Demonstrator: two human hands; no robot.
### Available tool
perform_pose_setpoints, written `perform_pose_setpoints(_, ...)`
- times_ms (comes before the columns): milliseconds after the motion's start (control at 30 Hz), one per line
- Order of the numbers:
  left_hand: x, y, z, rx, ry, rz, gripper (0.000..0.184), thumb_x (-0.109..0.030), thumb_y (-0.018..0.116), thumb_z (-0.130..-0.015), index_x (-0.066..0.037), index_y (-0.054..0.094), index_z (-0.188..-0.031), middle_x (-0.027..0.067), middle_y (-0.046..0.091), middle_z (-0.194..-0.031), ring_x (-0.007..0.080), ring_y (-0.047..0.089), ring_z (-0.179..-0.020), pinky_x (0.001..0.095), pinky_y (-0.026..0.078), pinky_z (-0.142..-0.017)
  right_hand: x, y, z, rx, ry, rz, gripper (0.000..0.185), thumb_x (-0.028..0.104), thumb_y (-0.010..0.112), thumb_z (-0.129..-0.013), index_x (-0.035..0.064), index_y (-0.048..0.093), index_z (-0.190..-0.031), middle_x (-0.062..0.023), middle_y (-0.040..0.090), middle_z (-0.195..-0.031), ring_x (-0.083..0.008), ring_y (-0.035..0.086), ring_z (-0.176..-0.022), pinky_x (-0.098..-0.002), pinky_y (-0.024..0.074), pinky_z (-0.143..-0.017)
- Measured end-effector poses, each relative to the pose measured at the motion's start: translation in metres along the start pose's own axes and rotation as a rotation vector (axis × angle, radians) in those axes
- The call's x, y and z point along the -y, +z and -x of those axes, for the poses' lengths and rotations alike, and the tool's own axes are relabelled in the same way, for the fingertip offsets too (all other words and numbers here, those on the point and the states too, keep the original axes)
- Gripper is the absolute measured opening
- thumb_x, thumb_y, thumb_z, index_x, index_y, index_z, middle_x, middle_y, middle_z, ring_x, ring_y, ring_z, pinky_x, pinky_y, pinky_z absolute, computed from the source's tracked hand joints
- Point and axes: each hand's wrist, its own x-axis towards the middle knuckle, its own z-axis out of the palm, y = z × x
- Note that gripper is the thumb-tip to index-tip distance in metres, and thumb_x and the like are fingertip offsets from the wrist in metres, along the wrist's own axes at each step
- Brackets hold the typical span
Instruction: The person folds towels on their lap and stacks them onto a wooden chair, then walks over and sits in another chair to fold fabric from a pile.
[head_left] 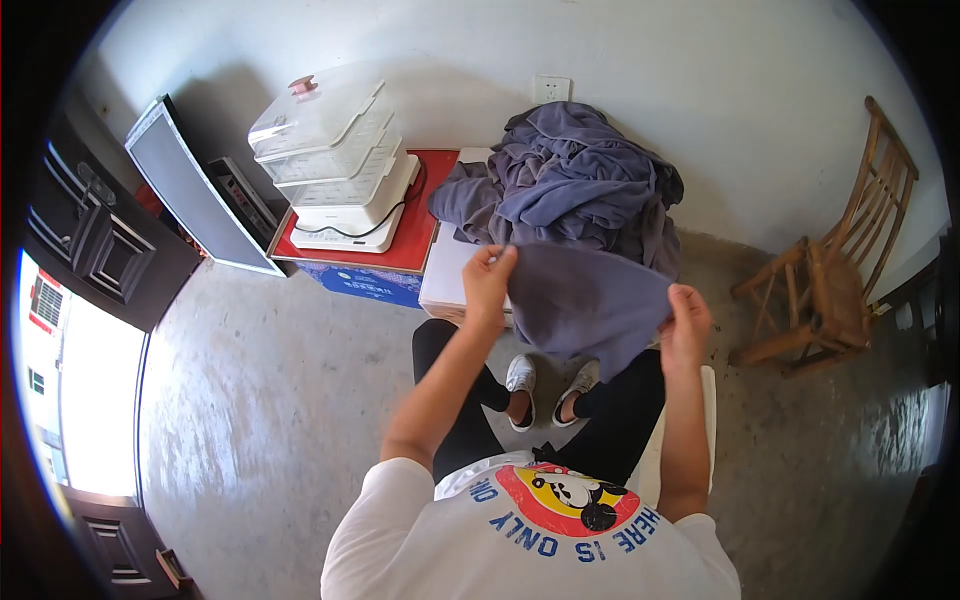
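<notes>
A piece of grey-purple cloth (590, 300) hangs spread between my two hands, above my knees. My left hand (487, 280) pinches its upper left corner, fingers closed. At the cloth's right edge, my right hand (686, 325) grips the fabric between thumb and fingers. Just beyond the held piece lies a large heap of similar grey-purple cloth (580, 170), piled on a white box (450, 265) against the wall. The lower part of the heap is partly hidden behind the held cloth.
A tiered clear steamer (340, 150) stands on a red-topped box (410, 250) left of the heap. Further left, a framed panel (195, 180) leans near a dark door (110, 230). A wooden chair (840, 280) is at the right. My feet rest on the grey floor (270, 380).
</notes>
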Motion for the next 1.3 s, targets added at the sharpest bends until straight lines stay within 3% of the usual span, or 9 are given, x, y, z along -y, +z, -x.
perform_pose_setpoints(100,-0.002,0.029,0.057,0.046,0.208,-0.348,0.016,-0.016,0.068,-0.087,-0.002,0.060,-0.091,-0.0068,0.047,-0.059,0.0011,0.038,-0.052,0.0219,0.029,-0.045,-0.019,0.033,0.037,0.100,-0.035,0.194,0.008,0.010,0.063,-0.089,0.0036,0.060,-0.088,0.0005,0.060,-0.078,-0.0058,0.057,-0.065,-0.0219,0.0507,-0.055)
perform_pose_setpoints(167,0.003,0.046,0.091,0.165,0.412,-0.424,0.016,-0.012,0.065,-0.089,0.000,0.060,-0.098,-0.0043,0.053,-0.062,0.0018,0.045,-0.054,0.0196,0.031,-0.045,-0.035,0.051,0.056,0.209,-0.035,0.220,0.006,0.005,0.062,-0.089,0.0007,0.058,-0.090,-0.0018,0.061,-0.079,-0.0066,0.059,-0.067,-0.0231,0.0537,-0.059)
perform_pose_setpoints(267,0.003,0.049,0.113,0.191,0.239,-0.357,0.015,-0.005,0.060,-0.090,0.004,0.059,-0.102,0.0077,0.068,-0.079,0.0060,0.060,-0.073,0.0215,0.046,-0.063,-0.051,0.052,0.067,0.235,-0.013,0.172,0.008,-0.002,0.059,-0.088,-0.0040,0.056,-0.096,-0.0053,0.062,-0.084,-0.0097,0.062,-0.072,-0.0241,0.0554,-0.066)
perform_pose_setpoints(367,0.009,0.038,0.113,0.242,0.274,-0.439,0.015,-0.003,0.059,-0.089,0.002,0.059,-0.103,0.0158,0.067,-0.078,0.0138,0.065,-0.071,0.0273,0.049,-0.061,-0.052,0.048,0.074,0.235,0.032,0.142,0.010,-0.002,0.059,-0.088,-0.0055,0.057,-0.098,-0.0068,0.063,-0.087,-0.0110,0.063,-0.074,-0.0247,0.0557,-0.069)
perform_pose_setpoints(567,0.012,0.032,0.110,0.268,0.387,-0.517,0.016,-0.003,0.059,-0.088,0.001,0.060,-0.103,0.0149,0.067,-0.076,0.0148,0.065,-0.067,0.0269,0.048,-0.060,-0.049,0.046,0.077,0.231,0.017,0.152,0.011,-0.004,0.059,-0.088,-0.0067,0.058,-0.098,-0.0082,0.064,-0.089,-0.0117,0.063,-0.077,-0.0251,0.0555,-0.071)
perform_pose_setpoints(967,0.008,0.031,0.109,0.385,0.206,-0.439,0.021,-0.006,0.060,-0.089,0.001,0.060,-0.109,0.0130,0.065,-0.077,0.0138,0.061,-0.068,0.0271,0.047,-0.062,-0.045,0.047,0.084,0.240,-0.068,0.193,0.015,-0.004,0.056,-0.089,-0.0073,0.059,-0.103,-0.0098,0.063,-0.095,-0.0130,0.063,-0.081,-0.0245,0.0529,-0.076)
perform_pose_setpoints(1067,-0.004,0.028,0.107,0.498,0.295,-0.548,0.026,-0.005,0.062,-0.087,0.001,0.058,-0.112,0.0131,0.066,-0.080,0.0143,0.061,-0.072,0.0276,0.047,-0.065,-0.041,0.045,0.085,0.281,-0.066,0.164,0.019,-0.004,0.052,-0.090,-0.0080,0.058,-0.108,-0.0114,0.064,-0.098,-0.0154,0.064,-0.082,-0.0272,0.0524,-0.079)
perform_pose_setpoints(1233,-0.006,0.020,0.101,0.556,0.178,-0.555,0.029,0.000,0.063,-0.085,0.002,0.058,-0.113,0.0060,0.068,-0.090,0.0102,0.061,-0.083,0.0256,0.047,-0.077,-0.033,0.041,0.085,0.395,-0.047,0.186,0.025,-0.005,0.051,-0.087,-0.0071,0.058,-0.111,-0.0134,0.064,-0.099,-0.0175,0.063,-0.090,-0.0290,0.0494,-0.083)
perform_pose_setpoints(1300,-0.005,0.018,0.097,0.580,0.154,-0.479,0.028,0.002,0.063,-0.084,0.002,0.059,-0.112,0.0058,0.068,-0.092,0.0103,0.060,-0.086,0.0254,0.047,-0.079,-0.023,0.032,0.079,0.436,-0.308,0.512,0.027,-0.003,0.055,-0.084,-0.0050,0.059,-0.111,-0.0136,0.064,-0.101,-0.0201,0.063,-0.093,-0.0300,0.0487,-0.083)
